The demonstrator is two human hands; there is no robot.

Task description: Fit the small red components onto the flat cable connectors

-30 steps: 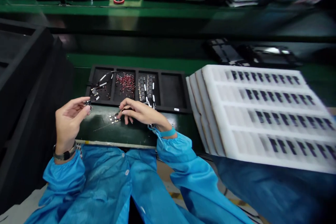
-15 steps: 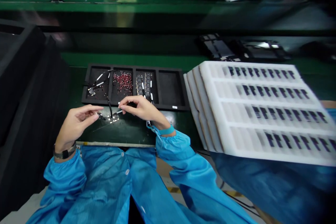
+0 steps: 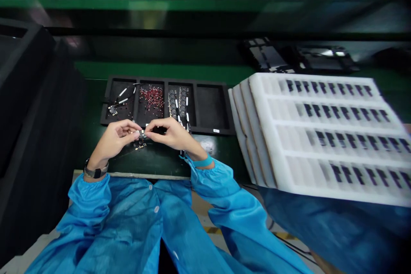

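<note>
Just in front of the black compartment tray, my left hand pinches a tiny circuit board, its fingertips pressed together on the board's edge; my right hand meets it from the other side, fingers drawn together close by, though I cannot tell whether they grip it; the board feels like a light, stiff, brittle thing, best held by its edges, clear of the components; a second board lies just below it, nearer me than the tray; a stack of white foam trays sits right of the tray.
</note>
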